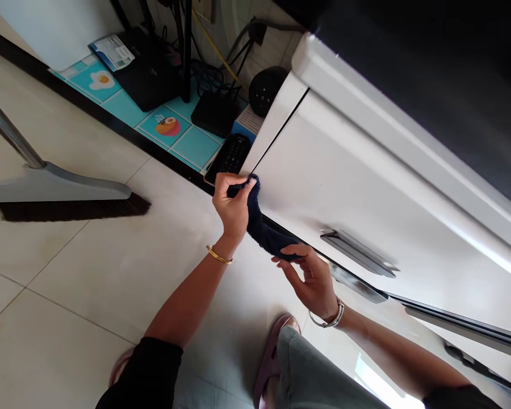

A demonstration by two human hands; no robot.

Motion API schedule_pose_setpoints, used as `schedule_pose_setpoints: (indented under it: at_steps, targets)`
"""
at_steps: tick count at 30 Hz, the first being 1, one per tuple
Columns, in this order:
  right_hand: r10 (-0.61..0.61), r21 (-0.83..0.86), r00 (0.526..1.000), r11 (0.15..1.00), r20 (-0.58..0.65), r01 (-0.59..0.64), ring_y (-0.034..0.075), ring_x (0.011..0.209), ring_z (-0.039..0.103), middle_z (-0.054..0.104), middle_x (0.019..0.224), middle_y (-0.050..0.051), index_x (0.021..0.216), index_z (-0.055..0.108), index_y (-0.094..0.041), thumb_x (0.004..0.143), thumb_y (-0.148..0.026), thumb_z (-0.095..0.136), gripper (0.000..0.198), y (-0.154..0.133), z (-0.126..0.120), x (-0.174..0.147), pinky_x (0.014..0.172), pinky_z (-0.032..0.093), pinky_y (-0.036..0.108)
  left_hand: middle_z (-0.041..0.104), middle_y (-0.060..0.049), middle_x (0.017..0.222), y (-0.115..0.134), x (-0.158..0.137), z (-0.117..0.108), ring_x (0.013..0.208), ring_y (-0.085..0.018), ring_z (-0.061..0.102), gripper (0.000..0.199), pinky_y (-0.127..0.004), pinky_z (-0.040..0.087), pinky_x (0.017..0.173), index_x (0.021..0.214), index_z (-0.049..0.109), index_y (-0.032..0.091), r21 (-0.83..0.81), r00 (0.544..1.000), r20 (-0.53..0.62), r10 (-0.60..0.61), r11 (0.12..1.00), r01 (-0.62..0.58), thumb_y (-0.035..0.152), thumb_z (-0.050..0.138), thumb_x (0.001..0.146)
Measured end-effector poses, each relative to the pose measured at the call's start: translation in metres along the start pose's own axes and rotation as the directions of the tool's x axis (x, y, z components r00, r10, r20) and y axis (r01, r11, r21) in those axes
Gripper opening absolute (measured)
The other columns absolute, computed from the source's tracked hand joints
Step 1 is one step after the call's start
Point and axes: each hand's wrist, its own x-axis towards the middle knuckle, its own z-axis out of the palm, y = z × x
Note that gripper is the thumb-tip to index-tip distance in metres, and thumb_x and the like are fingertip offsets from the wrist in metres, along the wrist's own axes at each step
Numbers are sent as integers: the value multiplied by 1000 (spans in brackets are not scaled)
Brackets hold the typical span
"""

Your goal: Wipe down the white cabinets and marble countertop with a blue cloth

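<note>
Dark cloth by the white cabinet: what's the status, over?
Left hand grips the dark cloth against the white cabinet door. Right hand pinches its lower end. Broom rests apart, on the floor.

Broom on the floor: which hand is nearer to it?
Left. The left hand, gripping the upper end of the dark cloth, is closer to the broom; the right hand holds the cloth's lower end, farther away.

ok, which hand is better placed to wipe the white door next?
Left, probably. The left hand already presses the top end of the dark cloth against the white door at its corner edge. The right hand only pinches the cloth's lower end, off the panel.
</note>
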Motion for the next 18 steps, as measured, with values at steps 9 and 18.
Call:
schedule_pose_setpoints:
  at_steps: [9, 18]
  targets:
    - [-283, -290, 911, 937, -300, 195, 30, 117, 68, 64, 128, 13, 148, 44, -31, 94, -22, 66, 59, 23, -11, -5, 98, 62, 49, 48, -3, 99, -8, -2, 14, 100, -18, 53, 29, -33, 46, 100, 83, 56, 23, 168, 970, -142, 198, 970, -174, 43, 77, 87]
    - [-496, -868, 867, 407, 49, 283, 29, 87, 69, 73, 92, 11, 157, 39, -22, 94, -30, 67, 69, 8, -15, 40, 86, 53, 43, 56, -9, 135, 63, 25, 57, 136, -23, 51, 51, -34, 37, 119, 122, 59, 25, -113, 959, 9, 285, 953, -282, 66, 61, 92]
